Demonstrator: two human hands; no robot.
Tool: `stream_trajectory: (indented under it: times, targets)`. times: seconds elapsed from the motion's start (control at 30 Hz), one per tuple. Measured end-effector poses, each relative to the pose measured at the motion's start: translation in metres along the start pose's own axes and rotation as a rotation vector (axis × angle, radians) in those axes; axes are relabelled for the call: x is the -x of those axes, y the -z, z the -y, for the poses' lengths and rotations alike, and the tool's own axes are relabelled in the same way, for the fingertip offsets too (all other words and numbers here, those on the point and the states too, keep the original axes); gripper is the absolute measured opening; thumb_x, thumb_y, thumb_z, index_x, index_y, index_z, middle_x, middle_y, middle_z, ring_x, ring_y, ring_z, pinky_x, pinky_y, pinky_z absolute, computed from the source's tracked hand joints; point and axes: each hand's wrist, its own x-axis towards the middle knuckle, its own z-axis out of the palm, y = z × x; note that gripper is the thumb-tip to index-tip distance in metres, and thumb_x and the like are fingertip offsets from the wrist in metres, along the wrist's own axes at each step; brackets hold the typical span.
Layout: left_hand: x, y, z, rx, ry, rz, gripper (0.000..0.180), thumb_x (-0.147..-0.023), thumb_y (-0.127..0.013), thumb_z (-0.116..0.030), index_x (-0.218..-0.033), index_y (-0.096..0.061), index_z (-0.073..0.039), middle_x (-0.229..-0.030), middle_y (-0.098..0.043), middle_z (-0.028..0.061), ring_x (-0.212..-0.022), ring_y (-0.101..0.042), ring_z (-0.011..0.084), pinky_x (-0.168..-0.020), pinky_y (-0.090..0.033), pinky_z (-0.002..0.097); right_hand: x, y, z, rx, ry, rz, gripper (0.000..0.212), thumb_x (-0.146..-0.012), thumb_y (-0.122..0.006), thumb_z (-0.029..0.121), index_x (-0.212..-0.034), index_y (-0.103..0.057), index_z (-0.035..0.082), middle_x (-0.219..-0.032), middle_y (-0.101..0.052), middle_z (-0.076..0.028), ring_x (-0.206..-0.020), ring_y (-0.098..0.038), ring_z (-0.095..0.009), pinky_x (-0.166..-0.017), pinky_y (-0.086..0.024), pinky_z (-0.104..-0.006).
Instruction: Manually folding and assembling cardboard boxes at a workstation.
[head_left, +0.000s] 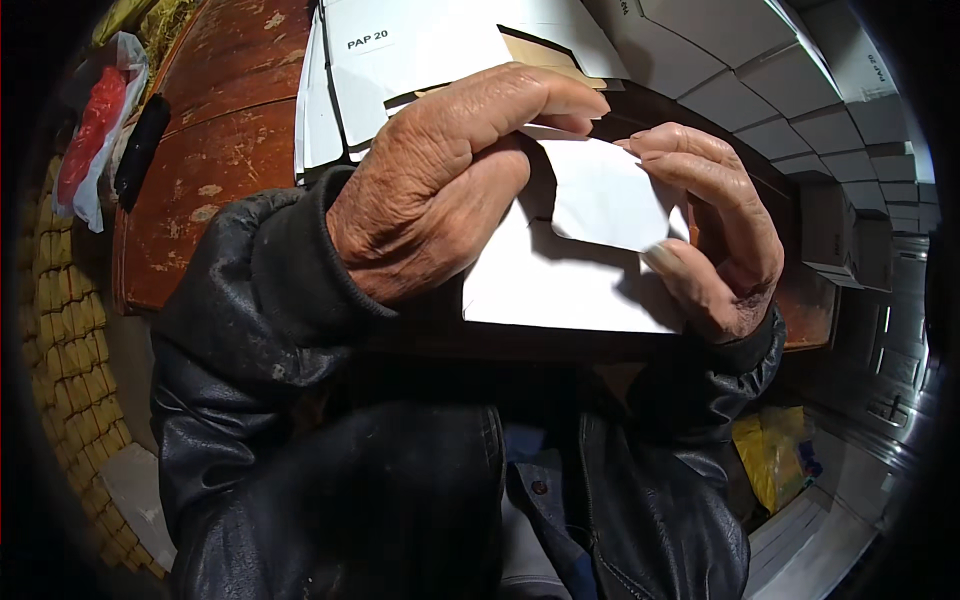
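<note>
A piece of white cardboard [570,290] is held between two bare hands at the near edge of a worn brown table [215,125]. By the right hand [690,205] its right side is grasped, thumb below and fingertips above, against a round-cornered flap [605,195]. The left hand [455,165] is curled over the far left side, fingers stretched rightward; whether anything is pinched there cannot be told. The cardboard's near edge is laid almost level from left to right, and the flap's lower edge is turned toward the body, a shadow being cast beneath it. Which axis is longer cannot be told, much of the outline being covered. The wrists are wrapped in black sleeves [265,300]. Beyond, white sheets [425,55] are spread on the table; at right, white boxes [780,90] are stacked.
</note>
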Motion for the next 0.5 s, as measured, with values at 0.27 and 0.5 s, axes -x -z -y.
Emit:
stream_trajectory:
  times: [0.27, 0.5]
  targets:
    - [-0.006, 0.006, -0.014, 0.322, 0.238, 0.02, 0.05, -0.081, -0.039, -0.013, -0.127, -0.052, 0.002, -0.121, -0.059, 0.0166, -0.117, -0.055, 0.0263, -0.105, -0.042, 0.0386, 0.004, -0.004, -0.004, -0.03, 0.002, -0.042, 0.038, -0.08, -0.072, 0.0, -0.116, -0.06, 0.0, -0.116, -0.06, -0.018, -0.108, -0.061, -0.025, -0.091, -0.053, -0.0371]
    - [-0.001, 0.001, -0.004, 0.191, 0.111, 0.057, 0.043, -0.081, -0.05, -0.004, -0.124, -0.056, -0.002, -0.123, -0.057, 0.0142, -0.116, -0.057, 0.0246, -0.105, -0.043, 0.0383, 0.001, -0.004, -0.002, 0.006, -0.002, -0.037, 0.039, -0.076, -0.074, -0.004, -0.113, -0.063, 0.002, -0.114, -0.061, -0.017, -0.107, -0.061, -0.023, -0.089, -0.054, -0.035]
